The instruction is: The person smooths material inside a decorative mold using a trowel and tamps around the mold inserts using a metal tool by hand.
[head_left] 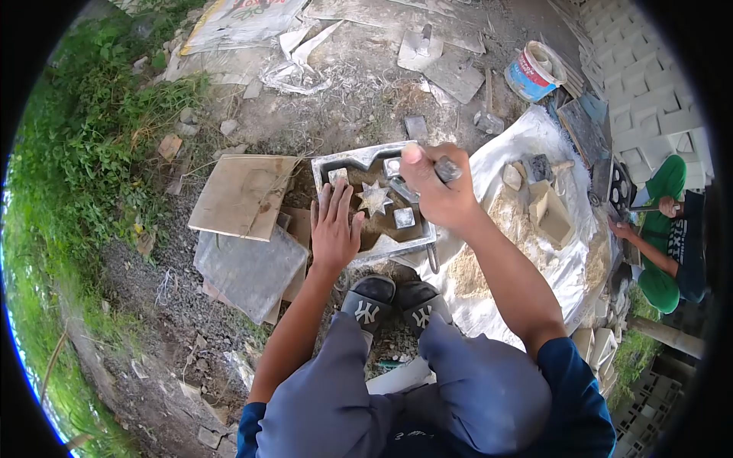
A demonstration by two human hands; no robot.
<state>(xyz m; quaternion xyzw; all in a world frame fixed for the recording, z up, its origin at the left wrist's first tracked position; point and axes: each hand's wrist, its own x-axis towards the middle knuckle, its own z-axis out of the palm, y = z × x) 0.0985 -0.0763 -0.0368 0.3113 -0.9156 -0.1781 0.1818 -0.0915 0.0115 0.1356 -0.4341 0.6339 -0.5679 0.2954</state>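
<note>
In the head view, a roughly square grey mould (397,250) lay on the ground just beyond the shoes (369,292), neither axis clearly longer, its near and far walls running crosswise with their right ends slightly farther away, and a star-shaped piece (375,198) at its middle. The right hand (443,187) was clamped round a grey rod-like tool (448,169), the visible end pointing up toward the camera, its fist hiding the mould's far right corner, while the left hand (334,225) lay outstretched over the left side. Stacked slabs (248,263) stood left, a sand-covered white sheet (584,229) right, a bucket (528,76) farther off.
</note>
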